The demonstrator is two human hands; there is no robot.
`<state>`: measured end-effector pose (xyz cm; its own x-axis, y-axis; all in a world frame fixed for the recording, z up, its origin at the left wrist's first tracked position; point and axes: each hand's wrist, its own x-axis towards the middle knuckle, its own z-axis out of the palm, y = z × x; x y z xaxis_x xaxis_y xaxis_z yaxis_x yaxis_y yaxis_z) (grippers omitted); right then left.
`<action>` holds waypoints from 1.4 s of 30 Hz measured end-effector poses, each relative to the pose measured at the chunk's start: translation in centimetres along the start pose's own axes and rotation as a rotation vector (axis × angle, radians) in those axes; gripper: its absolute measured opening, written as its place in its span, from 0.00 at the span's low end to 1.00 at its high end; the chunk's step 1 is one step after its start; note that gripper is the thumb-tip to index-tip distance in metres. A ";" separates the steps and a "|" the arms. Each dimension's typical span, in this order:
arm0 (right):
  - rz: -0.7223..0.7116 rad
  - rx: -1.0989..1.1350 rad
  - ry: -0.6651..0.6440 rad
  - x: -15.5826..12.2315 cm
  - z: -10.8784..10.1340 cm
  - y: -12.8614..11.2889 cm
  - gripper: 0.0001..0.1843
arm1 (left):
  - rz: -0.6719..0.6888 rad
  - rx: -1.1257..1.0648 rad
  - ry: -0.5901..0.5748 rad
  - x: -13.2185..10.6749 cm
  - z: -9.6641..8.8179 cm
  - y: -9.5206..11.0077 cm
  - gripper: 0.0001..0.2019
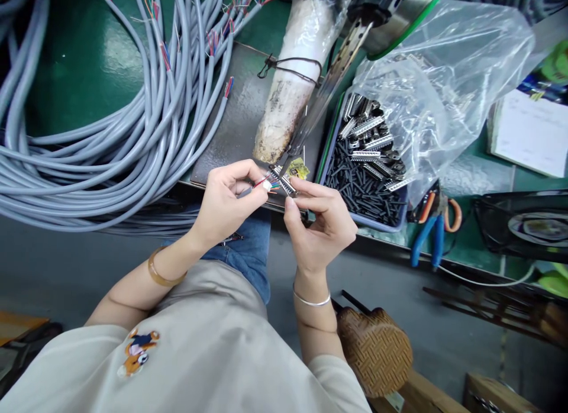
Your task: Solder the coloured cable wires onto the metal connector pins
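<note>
My left hand point(233, 200) pinches the end of a grey cable, whose thin coloured wires point(274, 188) fan out past the fingertips. Between thumb and fingers, my right hand point(317, 218) grips a small metal multi-pin connector point(284, 179). The wire ends meet the connector's row of pins; which of them are joined is too small to tell. Just above hangs the dark lower end of a soldering iron point(304, 126), slanting down to the connector. Beside it, a white roll-like tube point(288, 99) wrapped in plastic points at the same spot. A yellow scrap point(298, 168) lies behind the connector.
Grey cables point(133, 135) with stripped ends cover the left of the green bench. To the right, a blue tray point(326, 147) holds connectors point(368, 129) and short black tubes point(355, 182), partly under a plastic bag point(465, 64). Pliers point(430, 229) overhang the edge; a stool point(377, 351) stands below.
</note>
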<state>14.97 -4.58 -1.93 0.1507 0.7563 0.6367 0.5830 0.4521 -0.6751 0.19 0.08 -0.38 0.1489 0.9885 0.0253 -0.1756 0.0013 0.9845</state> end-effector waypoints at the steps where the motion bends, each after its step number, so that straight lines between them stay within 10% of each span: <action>1: -0.009 -0.009 0.003 0.1 0.0 0.0 0.09 | 0.006 0.010 0.004 0.0 0.0 0.0 0.06; 15: -0.138 -0.149 0.002 -0.6 -0.1 -0.1 0.10 | -0.041 -0.022 -0.006 -0.1 0.0 0.0 0.05; 24: 0.237 0.125 0.013 -0.4 -0.3 -0.6 0.06 | -0.167 -0.037 -0.084 -0.8 -0.3 0.5 0.06; 42: -0.037 -0.052 -0.027 -0.1 -0.1 0.1 0.07 | 0.005 0.056 0.043 -0.4 0.3 0.3 0.05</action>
<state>15.13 -4.66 -2.05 0.1071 0.7526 0.6497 0.6289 0.4549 -0.6306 0.32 -0.40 -0.05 0.1060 0.9941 0.0235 -0.1209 -0.0106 0.9926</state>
